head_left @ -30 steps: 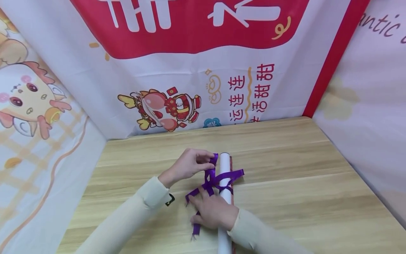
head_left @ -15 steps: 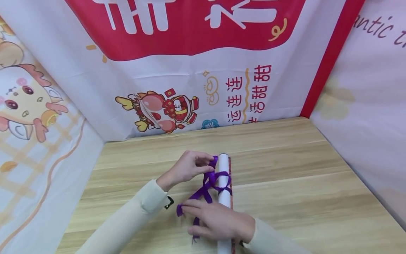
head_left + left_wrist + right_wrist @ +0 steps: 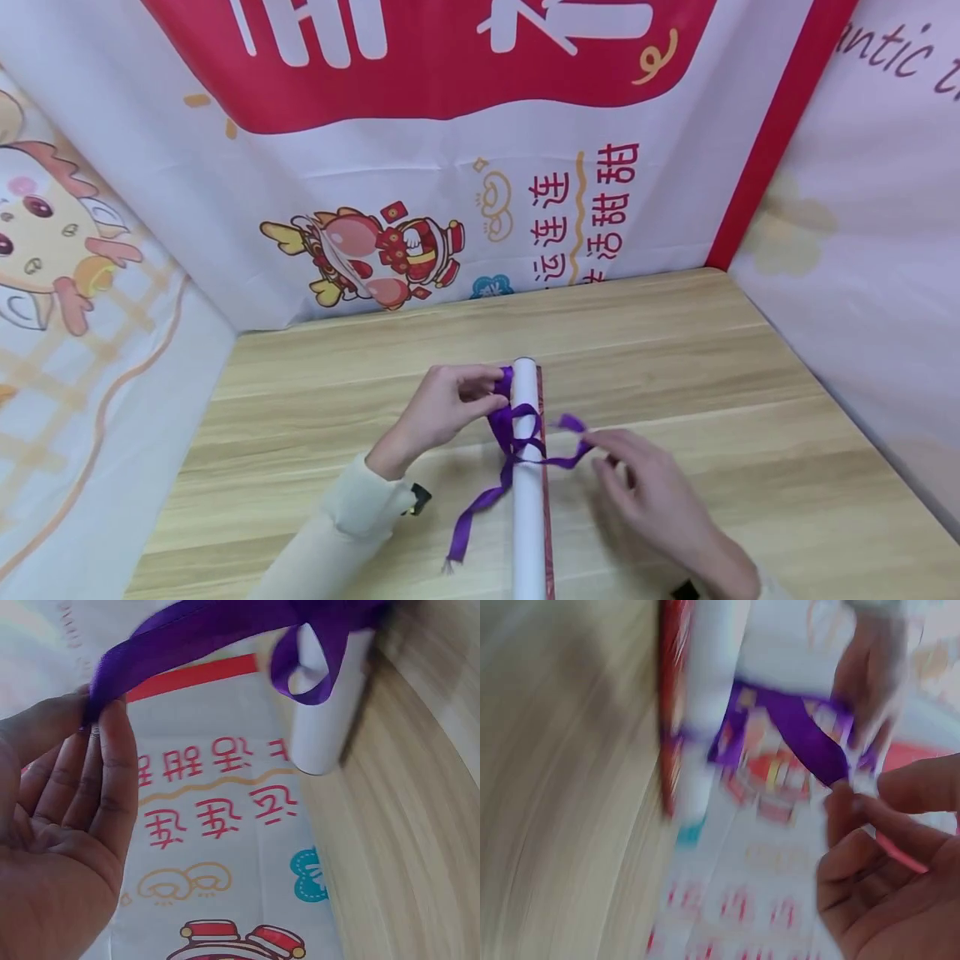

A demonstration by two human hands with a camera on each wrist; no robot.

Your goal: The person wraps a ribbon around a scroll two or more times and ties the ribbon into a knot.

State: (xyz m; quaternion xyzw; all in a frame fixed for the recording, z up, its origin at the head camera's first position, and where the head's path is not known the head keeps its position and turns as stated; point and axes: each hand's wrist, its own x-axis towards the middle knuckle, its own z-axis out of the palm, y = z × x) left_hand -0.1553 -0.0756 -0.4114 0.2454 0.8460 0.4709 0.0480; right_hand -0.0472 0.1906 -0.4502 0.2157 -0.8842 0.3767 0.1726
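A white rolled tube [image 3: 529, 517] lies lengthwise on the table, with a red patterned strip [image 3: 549, 533] along its right side. Purple ribbon [image 3: 516, 433] is looped around its upper part. Left of the tube, my left hand [image 3: 442, 408] pinches a raised stretch of ribbon between thumb and fingers; the left wrist view shows this ribbon [image 3: 180, 634] taut from the fingertips. On the other side my right hand [image 3: 656, 483] holds another ribbon end [image 3: 573, 454] at its fingertips, blurred in the right wrist view. A frayed ribbon tail [image 3: 462, 533] trails to the lower left.
The wood-grain table [image 3: 337, 350] meets a printed cloth backdrop [image 3: 420, 167] at the back. More printed cloth hangs at the left [image 3: 67, 333] and the right [image 3: 862, 250]. Dark straps show at both sleeve cuffs.
My right hand has crossed from the left of the tube to its right, bringing a ribbon end over. My left hand keeps its pinch in nearly the same place.
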